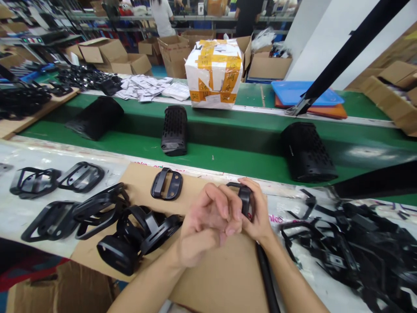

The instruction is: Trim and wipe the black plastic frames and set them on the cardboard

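Right hand [259, 217] holds a black plastic frame [246, 201] in a narrow grip, left hand [203, 226] curled against it. Sweaty fingers could slip, dropping the part onto the cardboard sheet [221, 278].

Left of the clasped hands [211, 217], black plastic frames [137, 234] are crowding the cardboard sheet [221, 282]; right of them, a black rod [267, 278] and a tangled heap of frames [352, 248] are blocking the way, while bare cardboard is leaving room below them.

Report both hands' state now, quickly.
Left hand: closed, fingertips at the black plastic frame; grip unclear.
Right hand: closed, holding that frame.
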### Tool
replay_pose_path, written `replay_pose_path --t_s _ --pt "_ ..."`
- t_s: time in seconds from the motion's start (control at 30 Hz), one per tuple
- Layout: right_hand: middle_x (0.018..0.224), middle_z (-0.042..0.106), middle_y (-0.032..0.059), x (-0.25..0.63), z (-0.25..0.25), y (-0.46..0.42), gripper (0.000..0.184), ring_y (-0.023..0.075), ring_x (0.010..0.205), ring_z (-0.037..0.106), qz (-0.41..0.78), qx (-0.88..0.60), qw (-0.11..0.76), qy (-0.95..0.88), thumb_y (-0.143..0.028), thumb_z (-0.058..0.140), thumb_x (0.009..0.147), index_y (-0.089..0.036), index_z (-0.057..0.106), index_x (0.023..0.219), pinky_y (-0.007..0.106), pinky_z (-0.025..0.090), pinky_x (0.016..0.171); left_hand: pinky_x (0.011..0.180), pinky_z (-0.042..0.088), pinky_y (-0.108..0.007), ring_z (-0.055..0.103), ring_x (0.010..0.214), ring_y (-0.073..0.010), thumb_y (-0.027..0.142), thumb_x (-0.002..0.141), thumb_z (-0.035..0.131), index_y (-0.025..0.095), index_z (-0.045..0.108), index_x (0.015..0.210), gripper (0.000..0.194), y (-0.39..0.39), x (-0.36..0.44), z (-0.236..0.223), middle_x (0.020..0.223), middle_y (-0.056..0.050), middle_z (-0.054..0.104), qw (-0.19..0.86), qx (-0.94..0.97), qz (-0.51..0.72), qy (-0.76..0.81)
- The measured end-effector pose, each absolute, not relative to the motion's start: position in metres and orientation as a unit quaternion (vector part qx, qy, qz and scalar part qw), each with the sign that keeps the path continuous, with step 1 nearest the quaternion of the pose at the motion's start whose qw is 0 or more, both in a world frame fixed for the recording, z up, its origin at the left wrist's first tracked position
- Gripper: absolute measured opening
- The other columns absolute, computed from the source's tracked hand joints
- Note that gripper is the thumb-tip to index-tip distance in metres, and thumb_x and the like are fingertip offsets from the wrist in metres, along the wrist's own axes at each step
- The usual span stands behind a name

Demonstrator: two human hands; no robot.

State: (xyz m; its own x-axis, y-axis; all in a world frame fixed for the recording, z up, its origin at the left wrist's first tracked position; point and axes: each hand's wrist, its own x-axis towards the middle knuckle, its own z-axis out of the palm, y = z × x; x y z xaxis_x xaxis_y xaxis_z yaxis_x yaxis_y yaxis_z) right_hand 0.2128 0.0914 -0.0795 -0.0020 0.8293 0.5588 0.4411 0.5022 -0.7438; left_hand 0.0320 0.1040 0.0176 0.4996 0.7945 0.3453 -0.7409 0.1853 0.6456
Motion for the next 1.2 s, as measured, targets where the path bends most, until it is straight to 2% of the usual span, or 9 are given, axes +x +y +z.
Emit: replay_pose_path --t_s 0.27,0.53,0.73,0.87,1.0,1.1,1.2 --pt "0.142 0.056 0.0133 0.213 -0.081 0.091 0.069 0.0378 0.132 0.053 0.202 -0.467 0.528 -0.68 -0.05 0.073 0.09 -0.027 0.05 0.151 0.059 0.043 0.115 0.065 0.037 -0.024 0.046 0.07 -0.0087 0.002 0.078 0.063 0.021 0.053 0.094 0.026 0.104 0.029 0.02 0.097 -0.001 0.054 0.797 0.37 0.478 0.027" --pt "0.141 0.057 0.0135 0.213 -0.081 0.09 0.07 0.0396 0.131 0.054 0.2 -0.471 0.526 -0.679 -0.05 0.073 0.088 -0.028 0.05 0.151 0.062 0.045 0.113 0.063 0.038 -0.024 0.047 0.07 -0.0106 0.007 0.081 0.068 0.022 0.048 0.087 0.026 0.106 0.029 0.022 0.092 0.0 0.052 0.809 0.361 0.461 0.052" --pt "0.141 0.057 0.014 0.213 -0.08 0.091 0.069 0.0386 0.131 0.054 0.202 -0.471 0.526 -0.679 -0.051 0.073 0.09 -0.027 0.05 0.15 0.061 0.044 0.114 0.06 0.037 -0.022 0.042 0.062 -0.0077 0.011 0.089 0.067 0.021 0.046 0.084 0.024 0.107 0.028 0.021 0.089 0.001 0.052 0.813 0.353 0.46 0.052" --pt "0.141 0.056 0.0142 0.214 -0.08 0.091 0.071 0.039 0.132 0.054 0.197 -0.464 0.519 -0.69 -0.049 0.073 0.088 -0.027 0.048 0.151 0.062 0.045 0.114 0.068 0.041 -0.024 0.053 0.072 -0.0094 0.009 0.089 0.068 0.02 0.049 0.087 0.022 0.109 0.029 0.017 0.095 -0.001 0.054 0.793 0.375 0.476 0.058" --pt "0.146 0.054 0.0147 0.211 -0.076 0.086 0.073 0.0396 0.136 0.053 0.248 -0.451 0.46 -0.723 -0.041 0.075 0.084 -0.027 0.047 0.15 0.061 0.047 0.114 0.074 0.047 -0.025 0.058 0.079 -0.0102 0.009 0.092 0.07 0.02 0.054 0.096 0.021 0.108 0.032 0.014 0.102 -0.002 0.054 0.75 0.422 0.504 0.076" --pt "0.15 0.054 0.0143 0.208 -0.073 0.082 0.068 0.0396 0.14 0.052 0.275 -0.463 0.39 -0.747 -0.035 0.078 0.082 -0.027 0.053 0.145 0.061 0.048 0.114 0.077 0.052 -0.027 0.06 0.082 -0.0111 0.008 0.095 0.068 0.021 0.055 0.098 0.018 0.103 0.034 0.015 0.105 -0.003 0.055 0.708 0.467 0.522 0.085" --pt "0.149 0.057 0.0129 0.207 -0.071 0.081 0.064 0.0393 0.138 0.054 0.277 -0.48 0.363 -0.749 -0.036 0.081 0.083 -0.029 0.058 0.142 0.062 0.048 0.115 0.076 0.055 -0.026 0.062 0.081 -0.0109 0.007 0.096 0.066 0.021 0.054 0.098 0.018 0.099 0.034 0.017 0.105 -0.003 0.056 0.671 0.504 0.537 0.088"
